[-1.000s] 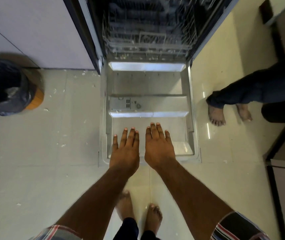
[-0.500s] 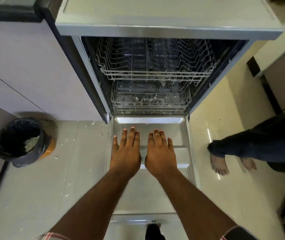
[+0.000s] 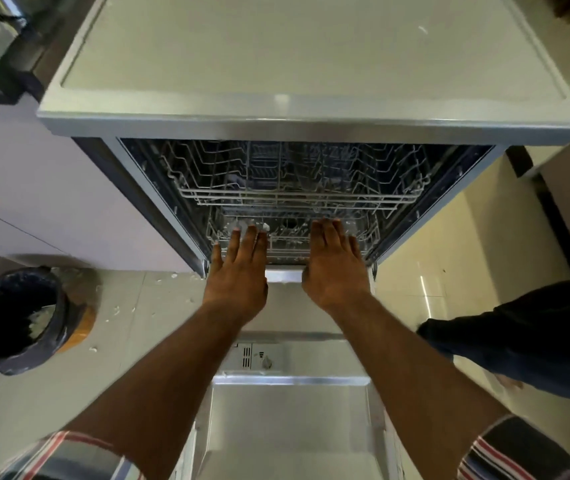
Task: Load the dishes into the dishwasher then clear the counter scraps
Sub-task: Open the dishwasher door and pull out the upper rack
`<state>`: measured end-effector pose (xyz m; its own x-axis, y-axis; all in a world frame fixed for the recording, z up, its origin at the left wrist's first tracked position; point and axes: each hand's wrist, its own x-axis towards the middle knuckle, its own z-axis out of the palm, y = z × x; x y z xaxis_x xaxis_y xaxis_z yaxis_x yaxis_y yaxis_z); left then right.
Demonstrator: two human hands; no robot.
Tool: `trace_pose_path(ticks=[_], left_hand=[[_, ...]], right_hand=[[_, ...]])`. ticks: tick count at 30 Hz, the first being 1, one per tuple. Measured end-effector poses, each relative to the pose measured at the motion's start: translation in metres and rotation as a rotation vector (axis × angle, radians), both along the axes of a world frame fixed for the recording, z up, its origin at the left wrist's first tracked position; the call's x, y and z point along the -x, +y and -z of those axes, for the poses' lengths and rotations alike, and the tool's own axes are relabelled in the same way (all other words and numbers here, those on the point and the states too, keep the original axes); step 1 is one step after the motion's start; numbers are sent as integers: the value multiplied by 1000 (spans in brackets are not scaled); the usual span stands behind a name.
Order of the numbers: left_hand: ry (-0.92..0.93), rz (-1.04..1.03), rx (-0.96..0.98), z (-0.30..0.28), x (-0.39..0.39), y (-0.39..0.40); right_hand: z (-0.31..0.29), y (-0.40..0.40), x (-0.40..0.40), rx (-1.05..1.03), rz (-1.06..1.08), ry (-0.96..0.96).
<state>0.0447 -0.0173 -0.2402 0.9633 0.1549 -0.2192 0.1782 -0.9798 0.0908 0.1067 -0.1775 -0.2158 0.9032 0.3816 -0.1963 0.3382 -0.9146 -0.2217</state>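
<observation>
The dishwasher (image 3: 287,129) stands open, its door (image 3: 290,410) folded flat toward me. Two wire racks show inside: the upper rack (image 3: 294,192) and, below it, the lower rack (image 3: 290,240). My left hand (image 3: 238,271) reaches forward with straight fingers, palm down, fingertips over the front edge of the lower rack. My right hand (image 3: 333,265) does the same a little to the right, fingers straight and together. Neither hand holds anything. No dishes are clearly visible in the racks.
A dustbin (image 3: 17,317) with a dark liner stands on the floor at the left, white scraps scattered around it. Another person's dark-clothed leg (image 3: 525,337) reaches in from the right. Pale cabinets flank the dishwasher; its flat top (image 3: 276,53) is above.
Both hands have moved forward from above the open door to the front of the lower rack and spread apart. The view has tilted up, showing the dishwasher's top.
</observation>
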Motion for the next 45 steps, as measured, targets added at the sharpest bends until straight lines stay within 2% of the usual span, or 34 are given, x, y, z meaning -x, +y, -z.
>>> trace_pose_path(ticks=[7,12,17,23,28,34,45], left_hand=[[-60,54,-53,-2,-49,27],[-100,93,-76,10,-56,33],[-213,58,-50,5,-66,35],[-174,43,-27,-2,-73,33],[-82,33,-17,-18,-49,24],[16,9,8,-31,-1,8],[14,86,14,-38,88,-22]], right_hand=[[2,2,-57,3,-65,-83],[11,5,-78,32,-91,-68],[14,12,-82,36,-38,-112],[6,10,-63,21,22,-146],[-7,4,-35,166,58,-121],[-12,-14,12,89,70,-39],[-20,-43,99,91,83,-12]])
